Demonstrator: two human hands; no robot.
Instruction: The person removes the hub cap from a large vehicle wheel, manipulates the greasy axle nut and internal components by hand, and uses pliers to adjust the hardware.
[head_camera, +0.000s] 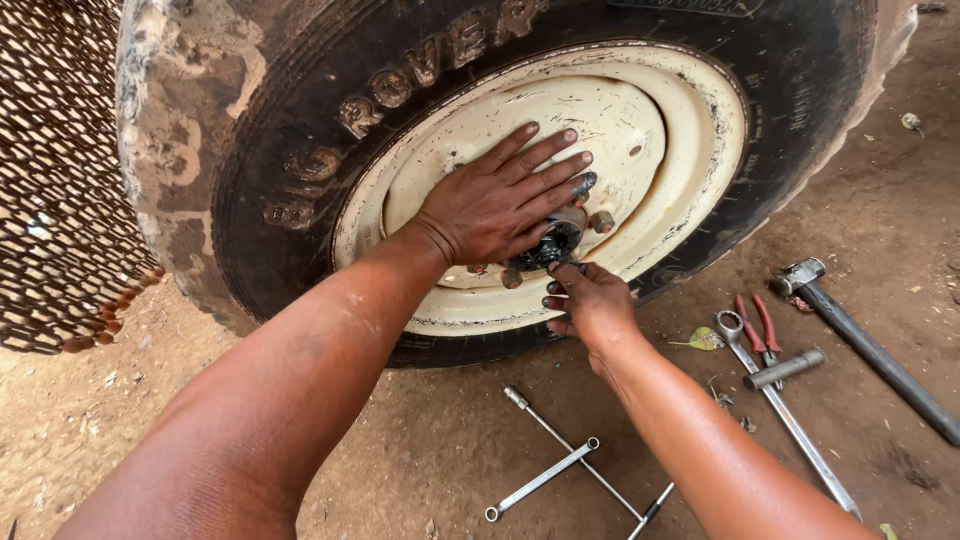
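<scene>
A large muddy tyre (290, 110) carries a cream steel rim (690, 140), scratched and dirty. My left hand (500, 200) lies flat on the rim with fingers spread, just above the greasy black hub (553, 243). Rusty wheel studs and nuts (601, 221) stick out around the hub. My right hand (588, 300) is curled just below the hub, fingertips at a stud; what it pinches is hidden by the fingers.
On the dirt at the right lie a long hammer (860, 340), red-handled pliers (760, 325), a long spanner (790, 420) and a short socket bar (783, 369). A cross wheel wrench (570, 460) lies below my arms. A rusty mesh (50, 170) stands at left.
</scene>
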